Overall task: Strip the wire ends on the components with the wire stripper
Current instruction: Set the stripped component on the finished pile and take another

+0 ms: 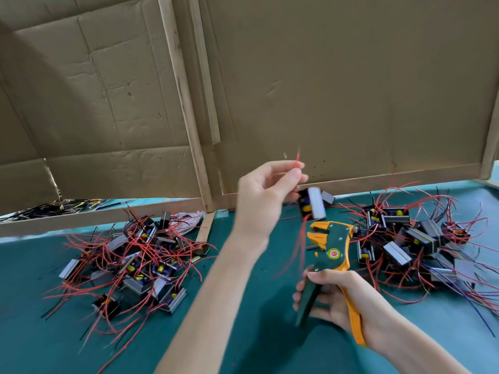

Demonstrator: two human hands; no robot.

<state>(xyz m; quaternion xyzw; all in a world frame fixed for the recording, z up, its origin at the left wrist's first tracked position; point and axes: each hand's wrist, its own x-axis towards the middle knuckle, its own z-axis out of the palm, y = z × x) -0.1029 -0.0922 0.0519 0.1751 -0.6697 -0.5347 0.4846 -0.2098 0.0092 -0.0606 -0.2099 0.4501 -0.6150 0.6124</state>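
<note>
My left hand (266,190) is raised in mid-air and pinches a red wire (297,158) near its end, the tip sticking up past my fingers. A black component with a white face (313,203) hangs from that wire just right of the hand, blurred. My right hand (340,298) grips the handles of a green and orange wire stripper (330,247), jaws pointing up and to the left, just below the hanging component. The jaws hold nothing.
A pile of components with red wires (135,263) lies on the green table at left, another pile (413,238) at right. Cardboard walls (351,90) on wooden frames close the back. Cut black and yellow wires (54,209) lie behind the left frame.
</note>
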